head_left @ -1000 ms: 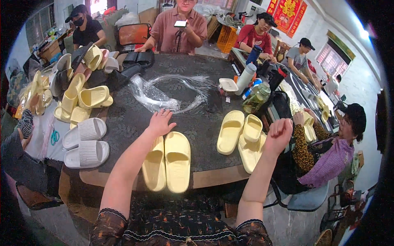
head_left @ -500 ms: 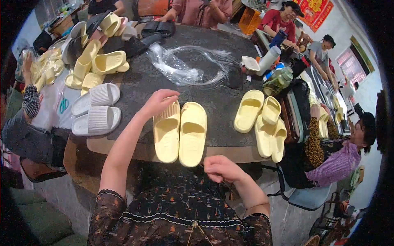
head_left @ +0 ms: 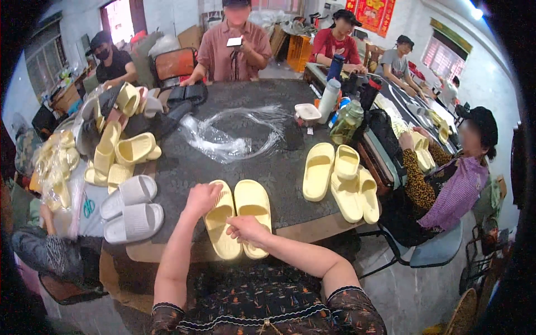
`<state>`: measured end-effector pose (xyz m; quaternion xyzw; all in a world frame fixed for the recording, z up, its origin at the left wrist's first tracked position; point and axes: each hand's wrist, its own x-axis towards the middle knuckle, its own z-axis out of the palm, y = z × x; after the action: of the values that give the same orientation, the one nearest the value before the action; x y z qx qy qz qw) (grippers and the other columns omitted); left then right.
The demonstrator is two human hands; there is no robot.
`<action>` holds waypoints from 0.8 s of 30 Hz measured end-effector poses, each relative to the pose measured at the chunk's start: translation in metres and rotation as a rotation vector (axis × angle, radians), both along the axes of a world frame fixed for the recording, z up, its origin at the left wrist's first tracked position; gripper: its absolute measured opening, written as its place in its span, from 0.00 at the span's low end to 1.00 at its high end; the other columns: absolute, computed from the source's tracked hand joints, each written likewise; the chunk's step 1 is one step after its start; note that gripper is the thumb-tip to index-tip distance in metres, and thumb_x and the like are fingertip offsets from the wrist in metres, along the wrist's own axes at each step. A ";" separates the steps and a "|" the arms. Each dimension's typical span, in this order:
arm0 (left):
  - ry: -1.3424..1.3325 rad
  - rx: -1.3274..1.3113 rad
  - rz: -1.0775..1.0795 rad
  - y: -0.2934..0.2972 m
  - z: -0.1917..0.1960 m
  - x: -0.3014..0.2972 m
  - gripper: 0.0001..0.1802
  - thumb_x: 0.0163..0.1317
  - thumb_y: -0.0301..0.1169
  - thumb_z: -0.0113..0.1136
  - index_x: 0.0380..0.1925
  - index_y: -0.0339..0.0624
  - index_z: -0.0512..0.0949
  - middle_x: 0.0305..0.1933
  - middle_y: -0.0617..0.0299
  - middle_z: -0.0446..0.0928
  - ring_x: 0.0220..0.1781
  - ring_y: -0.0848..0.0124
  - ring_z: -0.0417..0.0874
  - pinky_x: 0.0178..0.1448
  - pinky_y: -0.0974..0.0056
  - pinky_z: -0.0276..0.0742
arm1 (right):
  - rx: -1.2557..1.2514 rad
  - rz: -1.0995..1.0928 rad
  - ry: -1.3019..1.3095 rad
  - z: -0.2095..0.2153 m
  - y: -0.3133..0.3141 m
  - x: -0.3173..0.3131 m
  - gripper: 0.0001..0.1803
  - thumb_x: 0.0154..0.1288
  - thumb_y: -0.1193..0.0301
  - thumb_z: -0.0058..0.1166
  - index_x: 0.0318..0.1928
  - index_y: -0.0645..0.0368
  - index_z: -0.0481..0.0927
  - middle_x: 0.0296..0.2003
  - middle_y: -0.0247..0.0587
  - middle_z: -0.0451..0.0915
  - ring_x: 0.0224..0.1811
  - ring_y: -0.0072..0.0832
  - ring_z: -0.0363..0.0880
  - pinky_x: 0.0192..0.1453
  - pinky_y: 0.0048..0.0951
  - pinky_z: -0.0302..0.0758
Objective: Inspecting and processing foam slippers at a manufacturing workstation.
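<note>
A pair of pale yellow slippers lies before me at the table's near edge, side by side with toes pointing away. My left hand (head_left: 204, 199) is closed on the strap side of the left slipper (head_left: 222, 245), near its toe. Over the inner edge of the right slipper (head_left: 254, 195) hovers my right hand (head_left: 247, 230), its thumb and fingers pinched together; whatever is between them, if anything, is too small to make out. Two grey slippers (head_left: 134, 223) lie to the left. On the right are a larger yellow slipper (head_left: 319, 173) and several smaller ones (head_left: 347, 192).
Beyond the slippers lies a loop of clear plastic ties (head_left: 223, 146) on the dark tabletop (head_left: 167, 167). Bottles (head_left: 329, 100) and a white box (head_left: 307, 113) stand at right. More slippers (head_left: 134, 148) are heaped at left by green scissors (head_left: 89, 207). Other people sit and stand around the table.
My right hand has moved from the table edge up and left, over the slippers. My left hand stays at the left slipper. The view has tilted up, showing more of the room.
</note>
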<state>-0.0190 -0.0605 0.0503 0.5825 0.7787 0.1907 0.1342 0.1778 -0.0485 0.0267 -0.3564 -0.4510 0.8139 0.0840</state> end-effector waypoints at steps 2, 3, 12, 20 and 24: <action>-0.003 -0.030 0.020 0.005 -0.005 -0.004 0.25 0.67 0.50 0.43 0.38 0.42 0.82 0.39 0.44 0.81 0.44 0.46 0.81 0.51 0.48 0.75 | -0.022 -0.035 0.049 -0.005 -0.002 -0.008 0.13 0.68 0.61 0.52 0.36 0.59 0.77 0.29 0.33 0.79 0.27 0.20 0.75 0.27 0.23 0.71; -0.020 -0.071 0.041 0.008 -0.005 -0.004 0.25 0.66 0.50 0.44 0.38 0.42 0.82 0.39 0.44 0.81 0.44 0.46 0.81 0.51 0.48 0.75 | -0.054 -0.068 0.083 -0.006 -0.003 -0.011 0.13 0.68 0.61 0.52 0.37 0.58 0.76 0.30 0.33 0.79 0.29 0.20 0.76 0.29 0.24 0.72; -0.174 -0.080 0.007 0.026 -0.025 -0.022 0.22 0.62 0.47 0.49 0.39 0.41 0.82 0.39 0.46 0.82 0.42 0.50 0.83 0.48 0.53 0.77 | -0.395 -0.235 0.108 -0.003 -0.005 -0.035 0.09 0.70 0.66 0.49 0.33 0.54 0.75 0.26 0.27 0.74 0.26 0.18 0.72 0.30 0.21 0.68; -0.374 -0.075 0.000 0.040 -0.045 -0.023 0.20 0.58 0.43 0.56 0.43 0.41 0.83 0.35 0.50 0.83 0.37 0.60 0.85 0.43 0.59 0.78 | -0.526 -0.387 0.207 -0.013 -0.011 -0.061 0.08 0.70 0.69 0.48 0.31 0.53 0.71 0.24 0.25 0.71 0.23 0.16 0.67 0.25 0.18 0.65; -0.443 0.070 0.228 0.041 -0.035 0.012 0.17 0.56 0.41 0.60 0.36 0.40 0.83 0.32 0.52 0.83 0.35 0.63 0.85 0.42 0.61 0.77 | -0.577 -0.303 0.282 -0.018 -0.005 -0.049 0.07 0.70 0.68 0.49 0.32 0.52 0.73 0.24 0.25 0.71 0.22 0.15 0.66 0.24 0.16 0.64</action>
<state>-0.0069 -0.0195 0.0148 0.4391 0.7839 0.3544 0.2591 0.1293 -0.0537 0.0083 -0.3124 -0.1285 0.9274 0.1608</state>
